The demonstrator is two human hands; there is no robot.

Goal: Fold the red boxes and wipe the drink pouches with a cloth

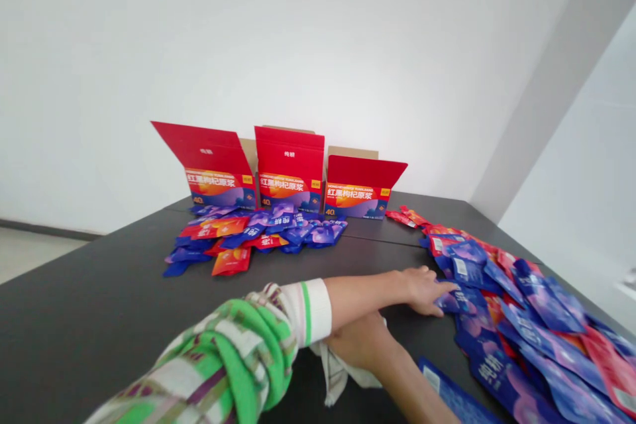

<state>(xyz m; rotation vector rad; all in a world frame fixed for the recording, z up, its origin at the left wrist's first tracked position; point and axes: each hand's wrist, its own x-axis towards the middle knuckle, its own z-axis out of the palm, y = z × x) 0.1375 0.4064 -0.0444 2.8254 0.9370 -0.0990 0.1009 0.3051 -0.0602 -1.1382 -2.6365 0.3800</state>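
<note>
My left hand (424,290) reaches across to the right, its forearm in a green plaid sleeve. Its thumb and forefinger close on the edge of a blue pouch (450,299) at the near side of a heap of blue and red pouches (517,324). Beneath the left forearm is my right hand (358,342), closed around a white cloth (338,371) whose ends hang below it. The left wrist hides the right fingers in part. A single blue pouch (454,394) lies by the right forearm.
Three open red and blue cartons (221,187), (291,189), (356,199) stand in a row at the back of the black table (124,318), lids raised. Before them lies a smaller pile of blue and red pouches (258,228). A few red pouches (407,215) lie right of the cartons.
</note>
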